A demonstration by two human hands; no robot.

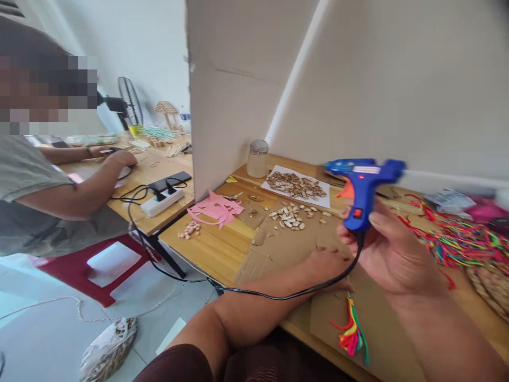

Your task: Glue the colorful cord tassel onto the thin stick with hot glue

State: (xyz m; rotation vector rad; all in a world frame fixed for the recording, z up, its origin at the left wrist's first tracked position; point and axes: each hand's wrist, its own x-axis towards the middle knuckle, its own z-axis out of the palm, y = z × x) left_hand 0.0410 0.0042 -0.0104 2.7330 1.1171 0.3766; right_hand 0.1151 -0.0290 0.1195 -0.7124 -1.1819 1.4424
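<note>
A blue hot glue gun point(363, 185) with an orange trigger and a lit red switch is held up in my right hand point(393, 244), its nozzle pointing left. Its black cable runs down across my left forearm. On the cardboard point(294, 246), my left hand point(330, 262) rests near the table's front edge, partly behind the cable; what its fingers hold, if anything, is hidden. Just below that hand lies a colourful tassel point(352, 331). Pale shells point(289, 216) are scattered beyond it, and more brown ones point(296, 185) cover a white sheet.
Pink paper cutouts point(217, 208) and a jar point(258, 159) are at the left. Bright cords point(465, 239) pile up on the right. A white power strip point(162, 202) sits on the neighbouring table, where another person point(43, 196) works. A plastic bag point(109, 347) lies on the floor.
</note>
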